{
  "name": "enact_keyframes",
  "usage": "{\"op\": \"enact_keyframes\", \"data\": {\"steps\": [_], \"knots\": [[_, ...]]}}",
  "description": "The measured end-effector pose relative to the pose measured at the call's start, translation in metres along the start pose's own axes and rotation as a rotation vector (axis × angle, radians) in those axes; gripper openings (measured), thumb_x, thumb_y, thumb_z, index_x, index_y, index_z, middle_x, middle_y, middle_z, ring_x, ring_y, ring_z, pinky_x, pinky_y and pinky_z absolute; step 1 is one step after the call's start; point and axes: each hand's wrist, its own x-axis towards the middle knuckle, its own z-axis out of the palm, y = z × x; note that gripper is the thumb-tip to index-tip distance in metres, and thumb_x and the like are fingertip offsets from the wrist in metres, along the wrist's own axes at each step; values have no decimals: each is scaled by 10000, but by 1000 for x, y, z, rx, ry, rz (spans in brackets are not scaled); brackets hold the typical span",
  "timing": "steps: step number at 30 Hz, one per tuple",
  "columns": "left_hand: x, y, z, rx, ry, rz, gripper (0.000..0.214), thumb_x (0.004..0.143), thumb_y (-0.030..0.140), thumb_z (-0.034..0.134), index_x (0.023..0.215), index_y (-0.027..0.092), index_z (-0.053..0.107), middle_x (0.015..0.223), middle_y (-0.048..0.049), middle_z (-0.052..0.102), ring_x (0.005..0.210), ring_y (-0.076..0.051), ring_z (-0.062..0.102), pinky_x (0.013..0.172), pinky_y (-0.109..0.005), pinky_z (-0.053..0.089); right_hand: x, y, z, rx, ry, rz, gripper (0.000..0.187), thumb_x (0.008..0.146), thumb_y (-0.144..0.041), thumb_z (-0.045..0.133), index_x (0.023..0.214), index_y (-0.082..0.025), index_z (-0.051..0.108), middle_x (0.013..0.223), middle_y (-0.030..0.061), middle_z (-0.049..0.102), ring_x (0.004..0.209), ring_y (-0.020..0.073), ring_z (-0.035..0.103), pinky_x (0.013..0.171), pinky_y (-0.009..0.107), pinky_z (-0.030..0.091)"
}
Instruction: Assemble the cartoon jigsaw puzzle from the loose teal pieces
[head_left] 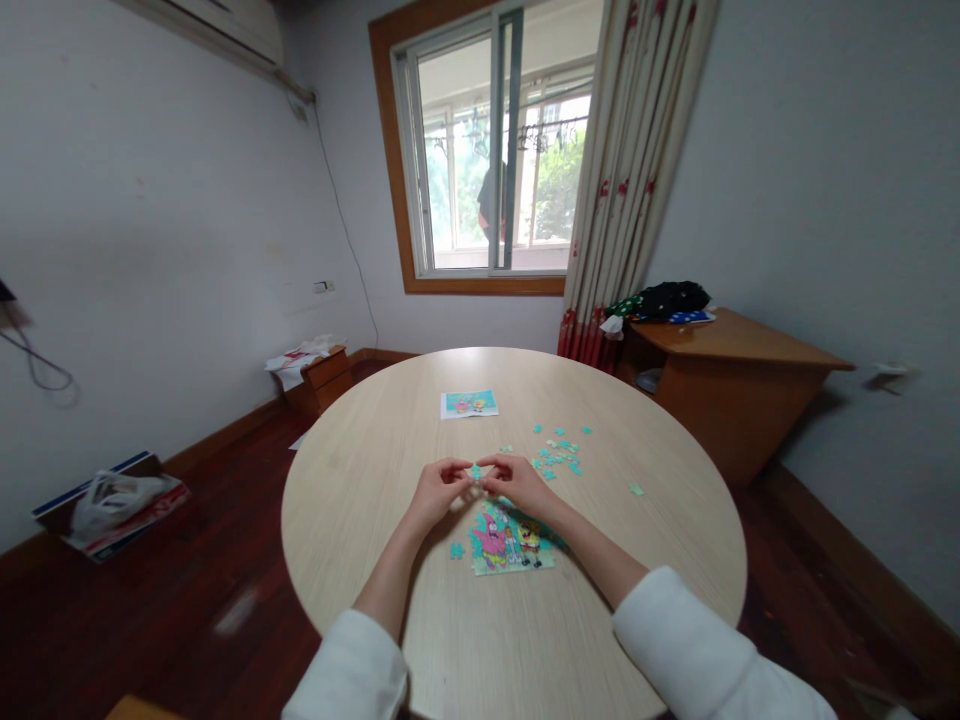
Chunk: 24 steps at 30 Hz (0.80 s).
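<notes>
Curling the left hand [437, 492] beyond a loose teal piece [457, 551] on the table [345, 500]; pinching a small teal puzzle piece [476, 472] between that hand's nearly closed fingertips and those of the right hand [517, 481], just beyond the partly assembled puzzle [510, 548] and left of several scattered pieces [566, 446].

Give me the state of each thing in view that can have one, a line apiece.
Left hand: fingertips pinched on a puzzle piece
Right hand: fingertips pinched on that same piece
Puzzle piece: held up, not joined
Puzzle: partly assembled, lying flat
Loose pieces: scattered
Picture sheet: lying flat
Curtain: gathered to one side
Plastic bag: crumpled
Window: cannot tell whether open
</notes>
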Motion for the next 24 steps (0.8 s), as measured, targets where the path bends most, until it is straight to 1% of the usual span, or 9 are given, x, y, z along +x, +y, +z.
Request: {"op": "enact_keyframes", "data": {"steps": [5,17,24], "knots": [[0,1,0,-6,5,-6,322,517,250,768,784,91,686,581,-9,610,542,-111,553,548,-239,439,1,4,-1,-25,0,-13,382,657,-304,660,981,-104,636,590,3,631,557,118,570,580,264,455],[1,-2,0,-17,8,-13,332,503,251,778,774,86,682,581,-12,612,540,-108,551,550,-241,440,-1,-1,-1,-59,-15,-10,417,669,-309,643,1018,-82,631,608,15,630,580,135,583,607,284,471],[-1,0,0,2,5,-7,324,519,262,775,777,92,676,591,-13,620,552,-110,562,561,-237,439,-3,-3,-2,-107,-7,-27,364,684,-314,632,979,-103,645,594,11,620,575,130,571,589,272,458]]}}
